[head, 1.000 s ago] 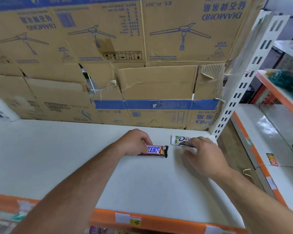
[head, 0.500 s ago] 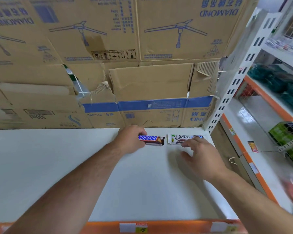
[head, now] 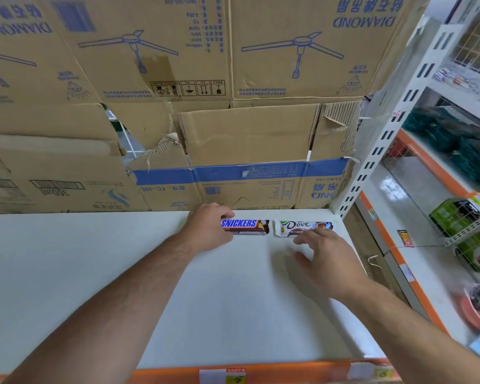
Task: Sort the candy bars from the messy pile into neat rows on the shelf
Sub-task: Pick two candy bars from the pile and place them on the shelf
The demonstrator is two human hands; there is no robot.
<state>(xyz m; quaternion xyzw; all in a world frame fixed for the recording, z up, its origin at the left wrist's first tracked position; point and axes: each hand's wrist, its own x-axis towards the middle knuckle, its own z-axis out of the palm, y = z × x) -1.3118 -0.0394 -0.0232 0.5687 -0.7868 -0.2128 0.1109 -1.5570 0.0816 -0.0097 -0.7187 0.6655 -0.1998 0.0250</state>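
We count two candy bars on one white shelf (head: pixel 94 259): one Snickers bar (head: pixel 244 227), one Dove bar (head: pixel 297 226). Two hands appear, one left hand (head: pixel 208 228), one right hand (head: pixel 327 257). One slotted post (head: pixel 383 134) stands alongside; we cannot number the overlapping cardboard boxes (head: pixel 247 134).

Snickers bar (head: pixel 245 227) beside Dove bar (head: pixel 302 228)

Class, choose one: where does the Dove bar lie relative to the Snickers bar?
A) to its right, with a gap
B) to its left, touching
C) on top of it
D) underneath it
A: the Dove bar lies right of the Snickers bar, bare white shelf showing between them.
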